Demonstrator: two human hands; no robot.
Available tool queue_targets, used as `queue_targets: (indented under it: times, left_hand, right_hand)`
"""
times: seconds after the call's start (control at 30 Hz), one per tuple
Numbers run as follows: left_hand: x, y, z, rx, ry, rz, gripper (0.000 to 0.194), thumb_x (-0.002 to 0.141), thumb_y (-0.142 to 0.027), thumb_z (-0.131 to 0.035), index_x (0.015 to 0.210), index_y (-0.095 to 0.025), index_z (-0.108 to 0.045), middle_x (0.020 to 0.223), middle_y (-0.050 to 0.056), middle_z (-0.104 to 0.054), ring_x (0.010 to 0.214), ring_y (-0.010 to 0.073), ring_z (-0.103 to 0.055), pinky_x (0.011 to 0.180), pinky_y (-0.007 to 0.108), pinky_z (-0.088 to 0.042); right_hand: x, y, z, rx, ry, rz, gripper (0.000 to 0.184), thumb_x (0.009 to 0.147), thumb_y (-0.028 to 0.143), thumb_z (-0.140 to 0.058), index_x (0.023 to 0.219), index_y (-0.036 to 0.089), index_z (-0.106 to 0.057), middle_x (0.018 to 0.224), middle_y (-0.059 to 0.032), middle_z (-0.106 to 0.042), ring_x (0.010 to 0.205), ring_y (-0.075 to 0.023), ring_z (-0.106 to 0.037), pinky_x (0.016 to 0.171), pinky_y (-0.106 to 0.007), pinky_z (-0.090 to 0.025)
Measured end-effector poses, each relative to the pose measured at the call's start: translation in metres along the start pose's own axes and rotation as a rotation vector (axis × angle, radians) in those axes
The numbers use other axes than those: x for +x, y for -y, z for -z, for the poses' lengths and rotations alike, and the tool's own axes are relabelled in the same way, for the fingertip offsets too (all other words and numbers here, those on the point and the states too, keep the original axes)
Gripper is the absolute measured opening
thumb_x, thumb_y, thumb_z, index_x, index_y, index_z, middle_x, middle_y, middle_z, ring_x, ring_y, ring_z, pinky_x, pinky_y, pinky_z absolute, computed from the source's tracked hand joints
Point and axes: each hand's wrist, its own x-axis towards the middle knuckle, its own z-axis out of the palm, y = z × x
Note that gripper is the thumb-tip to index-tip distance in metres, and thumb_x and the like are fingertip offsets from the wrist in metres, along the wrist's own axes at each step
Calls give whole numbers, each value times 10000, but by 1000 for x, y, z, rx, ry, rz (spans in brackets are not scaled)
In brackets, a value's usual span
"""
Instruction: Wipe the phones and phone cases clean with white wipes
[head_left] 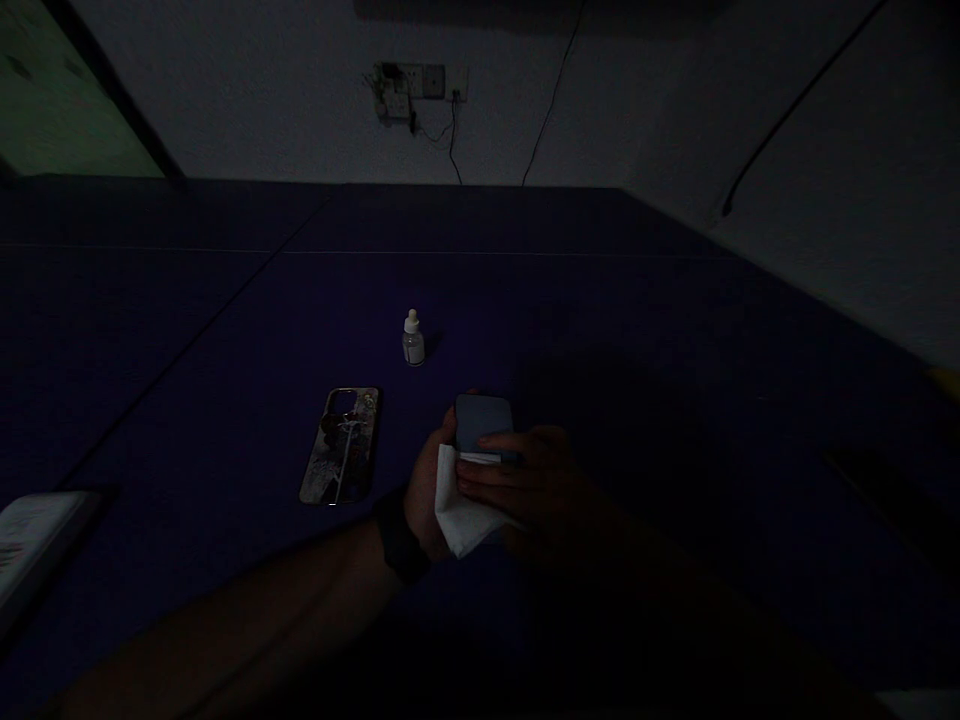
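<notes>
The room is dim. My left hand point(429, 480) grips a dark phone point(484, 420) from the left side, just above the dark blue table point(225, 330). My right hand point(536, 480) lies over the phone's lower part with its fingers pressed together on a white cloth point(459, 510) that covers the phone's near end. A dark band sits on my left wrist. A patterned phone case point(341, 445) lies flat on the table to the left of my hands. A small white dropper bottle point(412, 339) stands upright beyond the phone.
A white-edged flat object point(34, 545) lies at the table's left edge. On the back wall hangs a socket block point(409, 88) with cables running down. A wall runs close along the table's right side.
</notes>
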Motion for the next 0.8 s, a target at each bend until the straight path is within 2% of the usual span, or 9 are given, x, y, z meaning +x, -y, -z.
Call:
queue_targets:
  times: [0.07,0.13,0.3,0.43,0.57,0.67,0.8]
  left_hand:
    - [1,1,0,7,-10,-20,254,901,-403,-700,998,-177,-636,617,-56,-495,421,50,-376,463,182,-352]
    - [2,3,-2,25,-21,-64,263,903,-417,-688,1012,-183,-642,661,-45,-537,469,63,-442,526,197,-403]
    - [1,6,-8,96,-90,-159,269,947,-377,-612,1157,-214,-654,874,5,-680,744,160,-647,750,275,-489]
    - [0,5,-8,85,-105,-122,292,963,-423,-581,1093,-177,-672,884,38,-693,776,185,-657,764,291,-491]
    - [-1,4,-7,59,-122,-106,227,952,-392,-610,1005,-180,-671,782,0,-640,631,130,-580,675,256,-449]
    - [0,5,-8,74,-89,-107,216,953,-387,-607,1011,-187,-665,755,-12,-620,621,129,-571,679,259,-446]
    - [1,6,-8,100,-89,-165,249,942,-366,-620,1136,-215,-656,859,6,-680,756,171,-647,770,283,-472]
  right_hand:
    - [-1,-1,1,-6,-45,0,400,965,356,-530,1326,257,-671,1276,-33,-750,1324,-293,-514,1007,-474,-347]
    - [-1,-1,4,-30,-108,-71,347,952,307,-530,1245,266,-712,1218,-16,-773,1268,-288,-559,995,-472,-334]
    - [2,0,8,-124,-208,-280,327,943,238,-522,1197,234,-728,1193,-32,-778,1154,-292,-623,951,-484,-322]
    - [4,2,6,-111,-194,-215,363,944,217,-512,1257,220,-694,1245,-40,-762,1177,-287,-611,940,-467,-344]
    - [2,4,5,-45,-151,-98,371,918,243,-519,1243,245,-697,1254,-17,-761,1232,-284,-588,957,-459,-354]
    - [1,3,8,-33,-202,-159,312,919,257,-513,1142,254,-732,1144,-1,-796,1163,-275,-625,947,-464,-341]
    - [1,2,8,-80,-214,-273,325,931,251,-503,1157,233,-737,1131,-27,-794,1118,-273,-634,951,-476,-340]
